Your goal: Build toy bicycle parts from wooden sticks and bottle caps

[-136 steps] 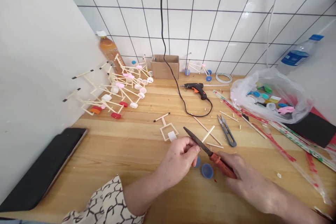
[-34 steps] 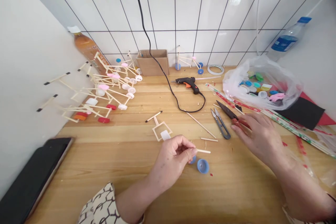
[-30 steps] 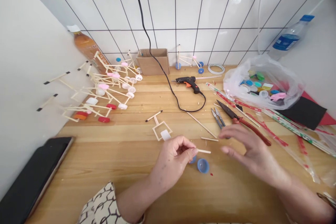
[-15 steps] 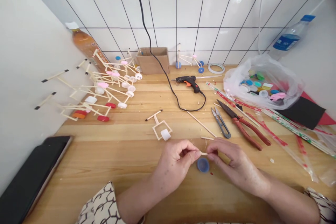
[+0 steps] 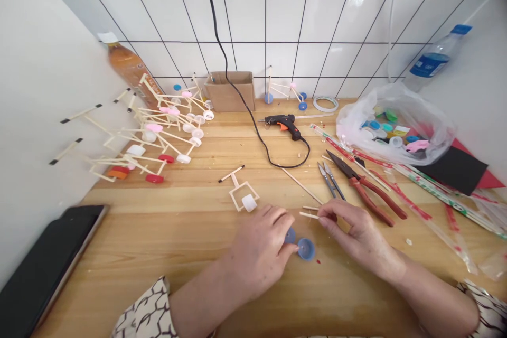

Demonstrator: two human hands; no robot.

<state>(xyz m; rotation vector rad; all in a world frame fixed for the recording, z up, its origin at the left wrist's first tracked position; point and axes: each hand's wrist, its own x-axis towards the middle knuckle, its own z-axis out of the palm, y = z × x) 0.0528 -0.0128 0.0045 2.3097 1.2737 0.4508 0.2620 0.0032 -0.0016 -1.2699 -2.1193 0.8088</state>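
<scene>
A short wooden stick [image 5: 308, 215] is pinched between the thumb and fingers of my right hand [image 5: 356, 232], its free end pointing left. My left hand [image 5: 263, 243] is over the table with thumb and fingers apart, beside two blue bottle caps. One blue cap [image 5: 290, 235] shows partly between its thumb and fingers; whether the fingers touch it is unclear. The other blue cap [image 5: 306, 249] lies open side up just right of the left thumb tip. Behind my hands lies a small wooden frame [image 5: 236, 181] with a white cap [image 5: 249, 202] on it.
Pliers [image 5: 370, 187], small snips [image 5: 331, 181] and a long stick [image 5: 301, 185] lie behind my right hand. Farther back are a glue gun [image 5: 288, 124] and a bag of caps [image 5: 396, 132]. Stick models [image 5: 158, 137] crowd the left; a phone [image 5: 51, 264] lies nearer.
My left hand has let go of the stick and moved slightly left. The stick stays in my right hand, now a little farther back. A second blue cap has come into view.
</scene>
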